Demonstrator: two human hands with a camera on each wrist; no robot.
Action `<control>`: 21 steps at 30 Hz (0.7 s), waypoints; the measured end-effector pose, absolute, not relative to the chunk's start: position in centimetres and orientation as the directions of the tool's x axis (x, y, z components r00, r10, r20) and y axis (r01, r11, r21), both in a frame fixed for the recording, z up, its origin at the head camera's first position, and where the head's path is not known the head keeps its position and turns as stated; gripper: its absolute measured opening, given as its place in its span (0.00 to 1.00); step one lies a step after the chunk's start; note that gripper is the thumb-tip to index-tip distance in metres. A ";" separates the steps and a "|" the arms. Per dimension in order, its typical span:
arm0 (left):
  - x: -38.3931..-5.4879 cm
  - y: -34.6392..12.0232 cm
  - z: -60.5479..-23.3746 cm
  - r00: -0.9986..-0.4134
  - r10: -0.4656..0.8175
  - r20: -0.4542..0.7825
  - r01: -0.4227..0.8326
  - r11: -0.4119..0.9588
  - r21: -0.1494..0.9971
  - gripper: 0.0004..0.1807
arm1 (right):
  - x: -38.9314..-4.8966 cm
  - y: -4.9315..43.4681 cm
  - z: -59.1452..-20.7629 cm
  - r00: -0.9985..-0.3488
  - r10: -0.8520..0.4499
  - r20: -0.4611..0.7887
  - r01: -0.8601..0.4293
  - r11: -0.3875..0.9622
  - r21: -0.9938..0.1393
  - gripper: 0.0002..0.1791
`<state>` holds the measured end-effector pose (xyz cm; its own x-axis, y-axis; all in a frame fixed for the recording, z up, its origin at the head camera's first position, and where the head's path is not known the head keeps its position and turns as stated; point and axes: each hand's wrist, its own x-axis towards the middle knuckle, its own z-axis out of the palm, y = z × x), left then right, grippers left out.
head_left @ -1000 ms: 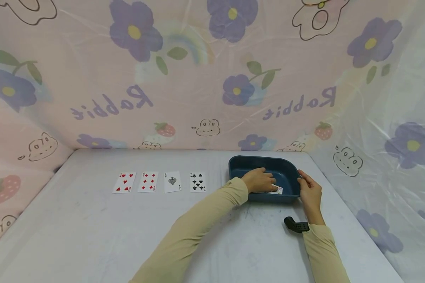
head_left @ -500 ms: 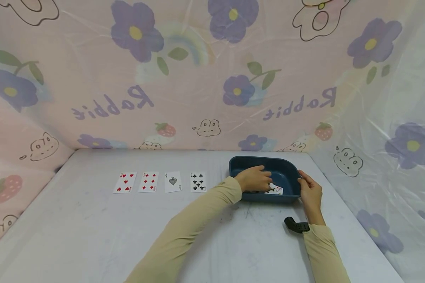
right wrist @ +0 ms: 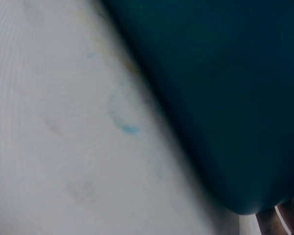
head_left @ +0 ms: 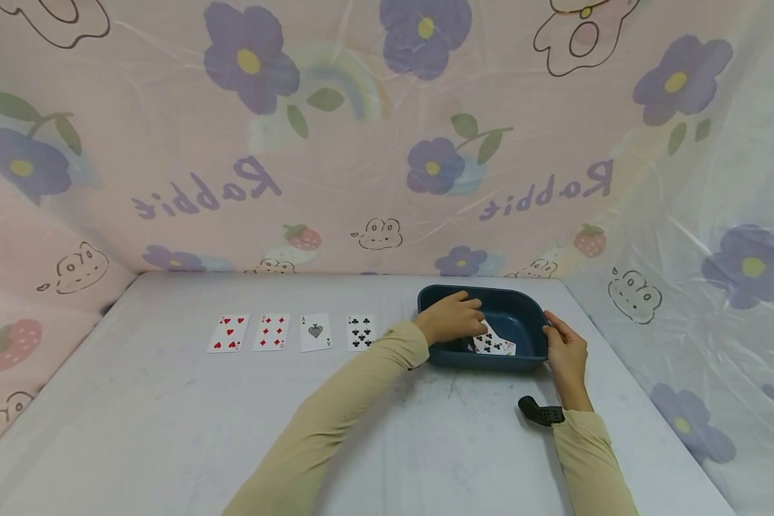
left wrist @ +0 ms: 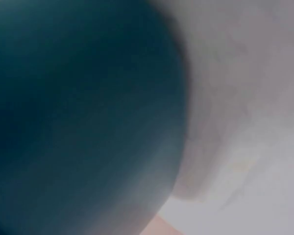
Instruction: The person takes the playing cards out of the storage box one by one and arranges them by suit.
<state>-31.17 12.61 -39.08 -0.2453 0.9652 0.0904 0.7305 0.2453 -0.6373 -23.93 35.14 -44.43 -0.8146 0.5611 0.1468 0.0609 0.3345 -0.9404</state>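
Note:
A dark blue tray stands on the right half of the table, its wall also filling much of the left wrist view and the right wrist view. Inside, white playing cards with black club pips lie partly overlapped. My left hand reaches over the tray's left part, beside these cards. Its fingertips are too hidden to tell whether they pinch a card. My right hand grips the tray's right rim between thumb and fingers.
Left of the tray, a face-up row holds the five of hearts, six of diamonds, ace of spades and seven of clubs. A black device sits at the right wrist. A patterned curtain surrounds the table.
My left hand has moved left inside the tray, uncovering more of the club cards. The right hand keeps its hold on the rim, and the row of cards stays put.

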 end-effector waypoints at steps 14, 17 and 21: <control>-31.8 11.4 -38.5 -0.340 0.907 0.248 0.904 0.388 -0.180 0.06 | -23.7 35.0 -44.3 -0.818 0.560 0.127 0.075 0.324 -0.943 0.23; -31.8 11.0 -38.2 -0.377 0.889 0.260 0.909 0.408 -0.078 0.05 | -23.7 35.0 -44.2 -0.816 0.564 0.130 0.077 0.329 -0.941 0.23; -31.8 10.4 -37.8 -0.412 0.870 0.271 0.905 0.425 0.010 0.06 | -23.7 34.9 -44.1 -0.814 0.566 0.129 0.083 0.334 -0.939 0.23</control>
